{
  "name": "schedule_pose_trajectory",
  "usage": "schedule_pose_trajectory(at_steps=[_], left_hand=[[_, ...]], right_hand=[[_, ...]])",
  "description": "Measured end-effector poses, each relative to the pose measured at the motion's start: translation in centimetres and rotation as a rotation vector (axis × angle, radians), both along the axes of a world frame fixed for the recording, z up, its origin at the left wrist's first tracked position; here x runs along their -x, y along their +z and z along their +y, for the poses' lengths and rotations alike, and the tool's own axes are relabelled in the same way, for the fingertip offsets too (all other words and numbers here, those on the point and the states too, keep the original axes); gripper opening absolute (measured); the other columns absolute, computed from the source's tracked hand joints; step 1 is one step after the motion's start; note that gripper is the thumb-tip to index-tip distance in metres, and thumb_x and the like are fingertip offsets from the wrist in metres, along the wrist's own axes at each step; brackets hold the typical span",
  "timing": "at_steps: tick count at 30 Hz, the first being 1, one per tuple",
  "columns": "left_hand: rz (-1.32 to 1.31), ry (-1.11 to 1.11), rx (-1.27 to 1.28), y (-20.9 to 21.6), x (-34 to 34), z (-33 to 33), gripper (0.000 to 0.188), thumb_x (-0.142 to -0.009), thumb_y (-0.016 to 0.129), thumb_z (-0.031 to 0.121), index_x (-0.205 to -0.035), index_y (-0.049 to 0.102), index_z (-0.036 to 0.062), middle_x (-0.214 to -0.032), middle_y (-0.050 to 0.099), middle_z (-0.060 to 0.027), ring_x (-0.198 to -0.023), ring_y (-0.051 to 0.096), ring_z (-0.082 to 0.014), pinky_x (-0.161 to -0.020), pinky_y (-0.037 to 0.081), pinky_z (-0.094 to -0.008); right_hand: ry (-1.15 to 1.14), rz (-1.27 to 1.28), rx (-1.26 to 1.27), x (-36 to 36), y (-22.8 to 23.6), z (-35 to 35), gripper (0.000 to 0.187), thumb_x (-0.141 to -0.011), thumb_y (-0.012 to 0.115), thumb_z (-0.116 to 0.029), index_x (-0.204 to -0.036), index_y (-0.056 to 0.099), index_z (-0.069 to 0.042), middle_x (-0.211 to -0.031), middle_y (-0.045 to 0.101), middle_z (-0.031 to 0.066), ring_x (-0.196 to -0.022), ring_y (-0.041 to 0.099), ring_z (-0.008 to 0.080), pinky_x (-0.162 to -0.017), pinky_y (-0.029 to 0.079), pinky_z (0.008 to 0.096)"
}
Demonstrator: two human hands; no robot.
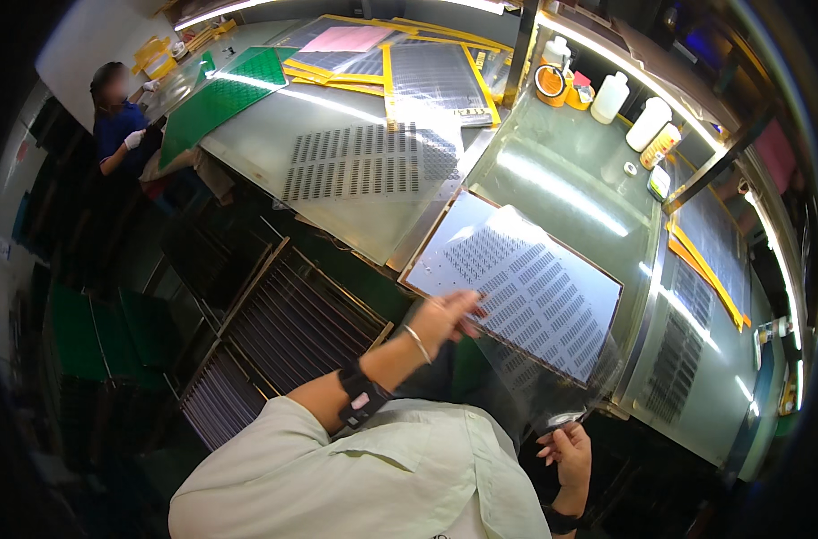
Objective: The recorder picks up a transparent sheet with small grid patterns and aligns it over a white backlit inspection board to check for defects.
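A clear film sheet (514, 366) printed with rows of small dark marks lies partly over a white panel (436, 267) with a brown edge. The film's near side sags past the counter toward my body. Fingers of my left hand (445, 316) are pinched at the film's near left edge, a little blurred by motion; a bangle and a black wristband sit on that arm. Lower right, my right hand (569, 454) grips the film's near right corner between thumb and fingers.
Left of the panel, a glass-topped table holds more printed film (355, 166) and yellow-edged sheets (436, 81). White bottles (610, 97) stand at the back right. A slotted rack (292, 314) is below left. Beside a green board (220, 103), another person (122, 126) works.
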State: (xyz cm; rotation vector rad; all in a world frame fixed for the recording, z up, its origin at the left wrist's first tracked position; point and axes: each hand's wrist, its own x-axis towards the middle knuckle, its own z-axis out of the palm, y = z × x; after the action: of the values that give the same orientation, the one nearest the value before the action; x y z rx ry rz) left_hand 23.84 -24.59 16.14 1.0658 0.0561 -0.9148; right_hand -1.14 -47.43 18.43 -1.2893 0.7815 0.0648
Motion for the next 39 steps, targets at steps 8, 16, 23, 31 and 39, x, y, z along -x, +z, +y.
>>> schedule_pose_trajectory(at_steps=[8, 16, 23, 31, 39], left_hand=[[-0.223, 0.387, -0.229, -0.4, -3.5, 6.3, 0.016, -0.084, 0.062, 0.012, -0.097, 0.057, 0.0047, -0.08, 0.06, -0.005, -0.059, 0.052, -0.0076, -0.047, 0.038, -0.0182], [-0.359, 0.362, -0.439, -1.1, -2.6, 8.0, 0.012, -0.087, 0.061, 0.012, -0.095, 0.058, 0.003, -0.076, 0.063, -0.0047, -0.054, 0.055, -0.0059, -0.046, 0.04, -0.0161], [-0.507, 0.321, -0.592, -0.6, -2.5, 7.7, 0.011, -0.087, 0.061, 0.012, -0.094, 0.057, 0.0042, -0.078, 0.064, -0.0046, -0.058, 0.055, -0.0056, -0.049, 0.041, -0.0165], [-0.506, 0.31, -0.578, -1.0, -3.0, 8.0, 0.01, -0.088, 0.06, 0.011, -0.094, 0.057, 0.0041, -0.079, 0.064, -0.0047, -0.06, 0.056, -0.0062, -0.051, 0.042, -0.0168], [-0.478, 0.33, -0.574, -1.0, -2.8, 7.6, 0.011, -0.089, 0.059, 0.012, -0.095, 0.058, 0.0029, -0.078, 0.063, -0.0032, -0.06, 0.055, -0.006, -0.051, 0.041, -0.0166]], right_hand=[[-0.249, -0.124, 0.297, -6.8, 1.0, -1.4, 0.012, -0.084, 0.057, -0.003, -0.095, 0.053, 0.002, -0.075, 0.057, 0.0068, -0.056, 0.053, 0.0103, -0.048, 0.041, 0.02], [-0.215, -0.053, 0.755, -7.4, -1.2, -3.1, 0.007, -0.08, 0.061, -0.001, -0.079, 0.055, 0.001, -0.075, 0.054, 0.0042, -0.063, 0.051, 0.0118, -0.061, 0.042, 0.0235], [-0.201, -0.051, 0.906, -7.3, -1.6, -1.9, 0.01, -0.08, 0.063, -0.002, -0.078, 0.054, 0.001, -0.074, 0.05, 0.006, -0.064, 0.051, 0.016, -0.062, 0.043, 0.0274], [-0.208, -0.069, 0.89, -7.3, -1.5, -1.9, 0.01, -0.08, 0.063, -0.002, -0.078, 0.053, 0.001, -0.075, 0.049, 0.0068, -0.064, 0.051, 0.017, -0.062, 0.043, 0.0278], [-0.181, -0.066, 0.955, -7.1, -1.4, -2.0, 0.01, -0.081, 0.061, -0.003, -0.079, 0.051, 0.0, -0.076, 0.048, 0.0083, -0.065, 0.051, 0.0196, -0.062, 0.043, 0.0292]])
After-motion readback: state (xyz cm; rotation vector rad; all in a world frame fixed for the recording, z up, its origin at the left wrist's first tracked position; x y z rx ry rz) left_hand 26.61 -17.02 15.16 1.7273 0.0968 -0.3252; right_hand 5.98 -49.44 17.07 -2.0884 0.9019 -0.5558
